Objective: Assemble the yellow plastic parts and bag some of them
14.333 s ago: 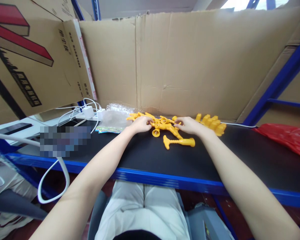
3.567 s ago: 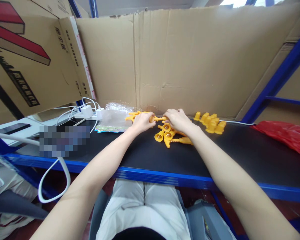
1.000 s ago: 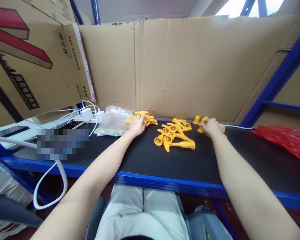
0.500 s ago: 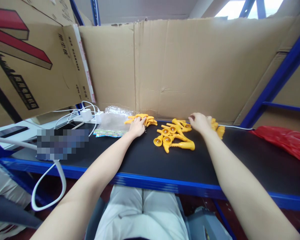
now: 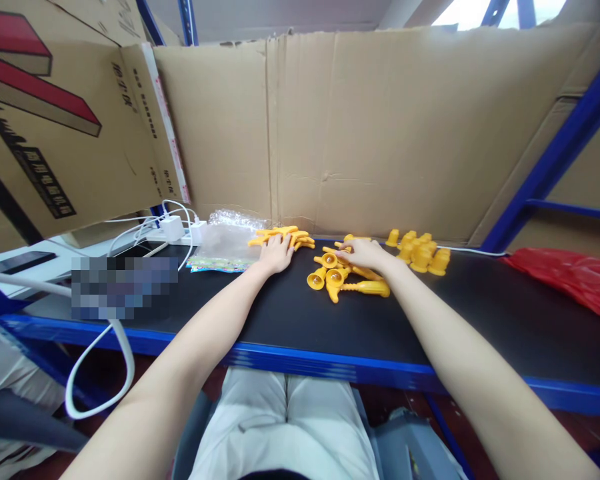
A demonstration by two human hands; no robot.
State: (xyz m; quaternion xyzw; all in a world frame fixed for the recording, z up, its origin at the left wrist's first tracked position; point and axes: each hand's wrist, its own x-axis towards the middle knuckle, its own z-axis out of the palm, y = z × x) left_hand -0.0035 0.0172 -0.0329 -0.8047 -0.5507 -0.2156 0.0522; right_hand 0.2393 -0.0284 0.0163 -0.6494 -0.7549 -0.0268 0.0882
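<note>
Groups of yellow parts, three in all, lie along the black desk [image 5: 300, 323] before a cardboard wall [image 5: 405, 133]: a left pile [image 5: 301, 239] of slim, stacked pieces, a middle cluster [image 5: 337, 276] with round flared mouths, and a set of small cups [image 5: 423, 257] standing rim down at the right. The left hand [image 5: 277, 255] lies palm down on the left pile, its fingers loosely spread across the top pieces rather than wrapped around one. The right hand [image 5: 363, 255] is at the far side of the middle cluster, fingers bent; whether it pinches a piece there I cannot tell, since the hand itself covers the spot. Nearest the person in that cluster lies a hooked piece [image 5: 366, 288], flat on the desk, with a twisted neck and a thicker grip.

All of it looks like light, stiff, moulded plastic with a smooth shine, so the parts should lift easily but could slide or roll on one another. The hooked piece is best taken by its thick grip; the narrow neck seems the likelier place to bend or snap. Pieces with flared mouths offer a firmer hold on their stems than on the rim. Something glints inside those mouths, too small to make out. The small cups probably tip at a nudge, so a pinch around the sides suits them.
</note>
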